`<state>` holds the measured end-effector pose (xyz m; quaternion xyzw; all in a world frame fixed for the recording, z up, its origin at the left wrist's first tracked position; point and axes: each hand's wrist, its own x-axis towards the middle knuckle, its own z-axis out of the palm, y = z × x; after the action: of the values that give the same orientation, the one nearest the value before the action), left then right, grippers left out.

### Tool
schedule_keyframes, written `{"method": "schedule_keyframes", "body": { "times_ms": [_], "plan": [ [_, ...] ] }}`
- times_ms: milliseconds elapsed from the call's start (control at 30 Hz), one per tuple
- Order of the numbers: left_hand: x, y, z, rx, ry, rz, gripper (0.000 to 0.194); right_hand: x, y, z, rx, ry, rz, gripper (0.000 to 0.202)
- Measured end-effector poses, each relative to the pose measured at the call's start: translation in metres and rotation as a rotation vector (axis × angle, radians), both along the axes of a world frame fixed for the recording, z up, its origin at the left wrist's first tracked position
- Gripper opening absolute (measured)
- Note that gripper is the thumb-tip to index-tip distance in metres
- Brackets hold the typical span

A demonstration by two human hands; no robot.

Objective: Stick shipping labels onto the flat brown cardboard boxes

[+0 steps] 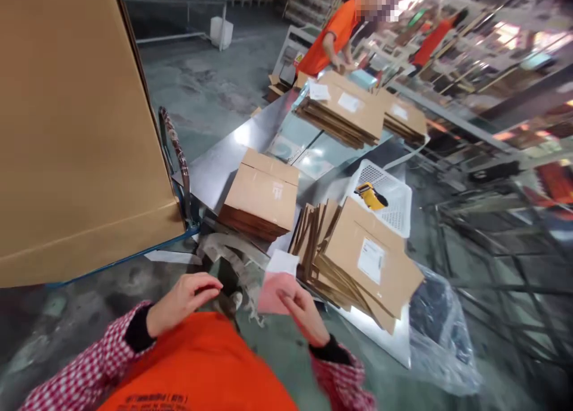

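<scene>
My right hand (307, 317) pinches a pink and white slip of paper (273, 286) between thumb and fingers, close to the table's near edge. Empty and loosely bent, my left hand (183, 303) hovers in front of my orange apron, thumb a little apart from the fingers. Beyond the paper lies a stack of flat cardboard boxes (262, 190) on the metal table (210, 175). To the right of the paper, a fanned pile of flattened cartons (353, 256) has a white printed label (370, 260) on top.
A large cardboard box (85, 130) on a blue trolley stands close on my left. A white basket (396, 199) holds a yellow tool (371, 196). More flattened cartons (353, 107) lie farther back, where a person in orange (329, 41) works. Clear plastic (441, 327) hangs at the right.
</scene>
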<state>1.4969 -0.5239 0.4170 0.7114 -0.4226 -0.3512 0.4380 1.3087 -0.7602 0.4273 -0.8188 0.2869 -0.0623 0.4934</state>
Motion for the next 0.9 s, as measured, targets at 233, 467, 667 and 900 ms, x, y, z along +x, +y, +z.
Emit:
{"method": "schedule_keyframes", "body": {
  "times_ms": [233,467,667,900],
  "plan": [
    [-0.027,-0.039,0.015,-0.249,0.027,0.391,0.052,0.053,0.066,-0.018,0.071,-0.352,-0.042,0.036],
    [-0.029,-0.045,0.027,-0.216,0.082,0.349,0.033,0.046,0.059,-0.002,0.637,-0.410,0.271,0.061],
    [-0.054,0.002,0.059,-0.090,-0.110,0.319,0.034,0.047,0.036,0.008,1.380,-0.405,0.208,0.058],
    [-0.076,0.037,0.034,0.013,-0.107,0.565,0.031,0.069,0.028,0.020,1.215,-0.400,-0.003,0.030]
  ]
}}
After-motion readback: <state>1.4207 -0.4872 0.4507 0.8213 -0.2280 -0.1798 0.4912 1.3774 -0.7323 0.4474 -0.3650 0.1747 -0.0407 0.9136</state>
